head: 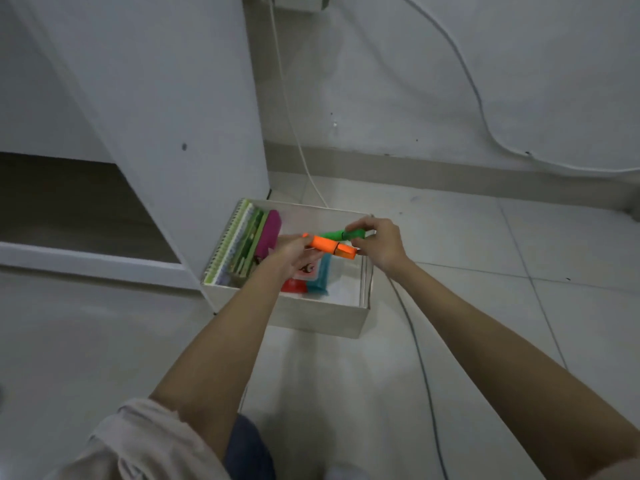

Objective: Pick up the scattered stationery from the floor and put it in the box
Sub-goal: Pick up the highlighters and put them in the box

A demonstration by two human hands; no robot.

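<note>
Pale grey tile is covering the floor (485, 306), running back to white walls (415, 81) with a darker skirting strip along their base, and a white cabinet panel (166, 98) is standing at the left above a dark recess. A white cable (294, 126) is hanging down the wall toward the box, and a dark cable (420, 358) is trailing across the tiles to the right of it. The white box (322, 315) is sitting open on the floor against the cabinet corner. Inside, along its left wall, a spiral notebook (227, 245) is standing on edge beside a green case (251, 242) and a magenta pouch (268, 233); lower in the box a red packet (294, 285) and a blue packet (320, 275) are lying flat. Dark lettering is showing on the packets but is too blurred to read. Both bare forearms are reaching out over the box. The left hand (294, 251) is closing its fingers on one end of an orange highlighter (330, 247), which is lying nearly level above the box's middle. The right hand (379, 242) is pinching the orange highlighter's other end and is also gripping a green highlighter (341, 233) just behind it, so both markers are hanging in the air over the open box, between the two hands. A rolled pale sleeve (145, 438) is showing on the left arm.
</note>
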